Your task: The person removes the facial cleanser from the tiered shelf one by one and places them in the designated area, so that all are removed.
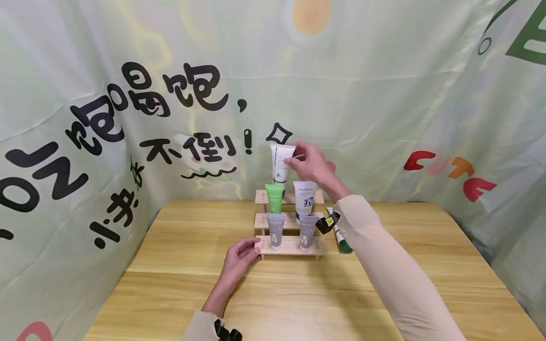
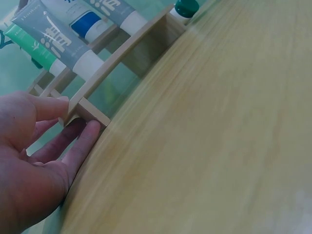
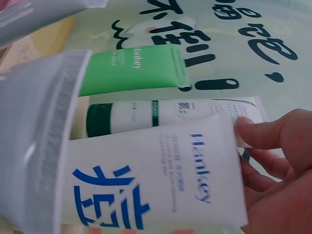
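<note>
My right hand pinches a white tube by its flat upper end, above the top step of a three-step wooden rack. In the right wrist view this tube has a dark green cap, pointing down; whether the cap touches the step is hidden. My left hand grips the left end of the rack's lowest step, thumb on the upper side and fingers by the leg. Standing on the rack are a green tube, a white tube with blue lettering and two grey tubes.
Right of the rack, partly behind my sleeve, a white tube with a green cap lies on the wooden table. A printed cloth hangs close behind the rack and along both sides.
</note>
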A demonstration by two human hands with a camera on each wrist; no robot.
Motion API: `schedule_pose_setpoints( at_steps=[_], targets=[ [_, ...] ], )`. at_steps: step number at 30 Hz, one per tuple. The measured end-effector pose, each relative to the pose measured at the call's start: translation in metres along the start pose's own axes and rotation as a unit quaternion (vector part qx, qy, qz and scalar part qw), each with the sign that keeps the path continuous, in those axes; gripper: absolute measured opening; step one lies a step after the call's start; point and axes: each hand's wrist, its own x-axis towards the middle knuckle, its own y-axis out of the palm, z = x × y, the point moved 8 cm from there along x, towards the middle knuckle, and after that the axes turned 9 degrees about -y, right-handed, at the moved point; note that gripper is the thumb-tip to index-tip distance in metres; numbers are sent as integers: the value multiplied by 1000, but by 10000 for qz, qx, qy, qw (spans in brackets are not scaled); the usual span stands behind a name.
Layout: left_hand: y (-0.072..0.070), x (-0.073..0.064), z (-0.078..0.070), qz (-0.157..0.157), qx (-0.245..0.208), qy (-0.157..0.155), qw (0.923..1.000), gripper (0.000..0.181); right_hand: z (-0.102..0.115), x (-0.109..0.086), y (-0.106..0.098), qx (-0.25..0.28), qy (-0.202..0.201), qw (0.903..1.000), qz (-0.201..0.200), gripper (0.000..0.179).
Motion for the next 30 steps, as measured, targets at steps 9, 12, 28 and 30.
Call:
schedule_pose_setpoints(
  at_steps=[9,12,28,30],
  targets=[
    [1,1,-1,25,-10,30,10000,32,4,-6,-36,1071,-431,9889,-934,34],
    [1,1,-2,36,-5,22,10000,32,1,-11,-49,1201,-541,9842,-1185,36],
    [0,0,0,111,-59,44,9999,32,-30,-52,-89,1285,-360,9741,-1826,36],
    [0,0,-1,102,-33,73,9999,32,-33,-59,-91,1210,-394,9757,-1782,38]
  ],
)
